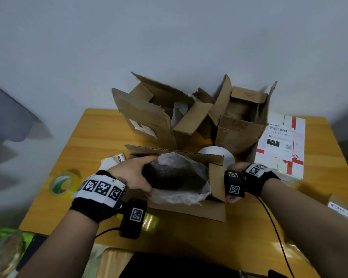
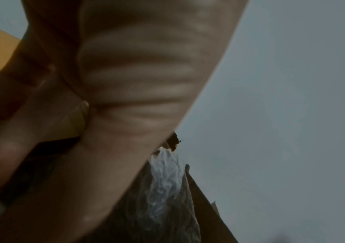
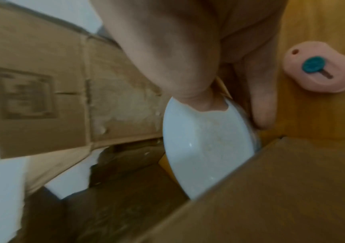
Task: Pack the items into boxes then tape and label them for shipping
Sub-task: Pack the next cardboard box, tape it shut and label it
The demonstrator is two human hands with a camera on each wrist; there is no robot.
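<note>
An open cardboard box (image 1: 189, 209) stands at the table's front middle. Inside lies a dark bundle (image 1: 169, 175) on crumpled white wrapping (image 1: 181, 195). My left hand (image 1: 133, 175) grips the bundle's left end, fingers over the top and thumb beneath. The left wrist view shows that hand (image 2: 105, 115) close up, with the wrapping (image 2: 167, 180) and a box edge (image 2: 204, 205) beyond. My right hand (image 1: 237, 167) is at the box's right flap. In the right wrist view it (image 3: 229, 111) pinches the rim of a white dish (image 3: 204, 148), which sits just behind the box (image 1: 213, 153).
Two open cardboard boxes (image 1: 149, 117) (image 1: 241, 125) stand at the back of the wooden table (image 1: 88, 141). A white parcel with red stripes and a label (image 1: 279, 145) lies on the right. Tape rolls lie front left (image 1: 61, 183) (image 1: 151, 220). A pink cutter (image 3: 318, 67) lies near my right hand.
</note>
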